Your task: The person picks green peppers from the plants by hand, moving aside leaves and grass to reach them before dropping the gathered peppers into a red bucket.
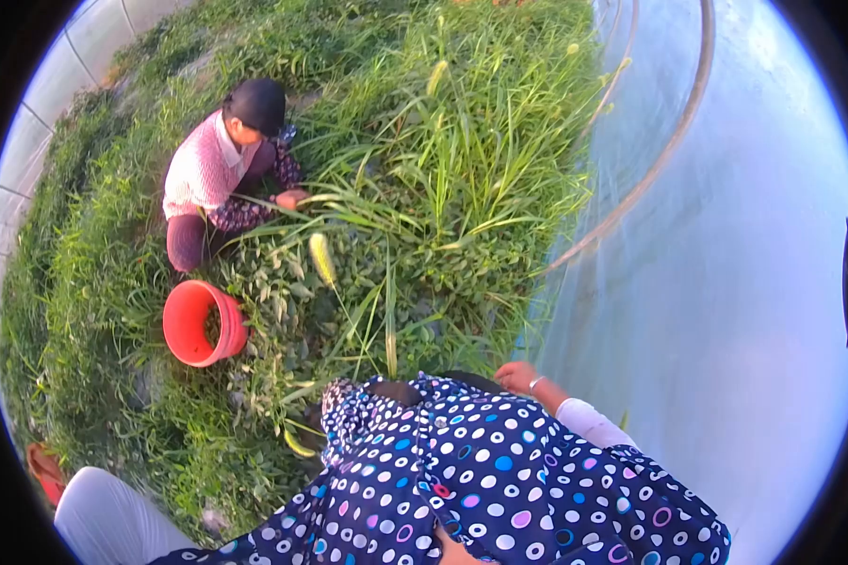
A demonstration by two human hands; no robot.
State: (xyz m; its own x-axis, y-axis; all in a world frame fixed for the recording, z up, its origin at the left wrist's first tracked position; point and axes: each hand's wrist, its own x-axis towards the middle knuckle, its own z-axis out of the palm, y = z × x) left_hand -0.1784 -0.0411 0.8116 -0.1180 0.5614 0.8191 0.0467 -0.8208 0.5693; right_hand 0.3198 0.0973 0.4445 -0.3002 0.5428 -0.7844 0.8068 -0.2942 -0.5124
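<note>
My right hand point(516, 378), with a silver bracelet at the wrist, is low beside my body, fingers curled together at the edge of the tall grass point(471, 179). Whatever may be between those fingers is too small to make out. A white sleeve point(113, 518) reaches out at the lower left. Beyond it, at the dark rim of the view, my left hand point(41, 463) shows as a brownish shape against a red patch, its fingers indistinct. Leafy low plants point(292, 282) spread in front of me, with a green seed head point(322, 259) rising above them.
A person point(203, 174) in a dark cap and pink top crouches among the plants ahead, one hand at the grass stems. Near them a red bucket point(190, 325) leans, with something greenish inside. Translucent plastic sheeting point(707, 282) with a curved hoop point(664, 155) walls the right side.
</note>
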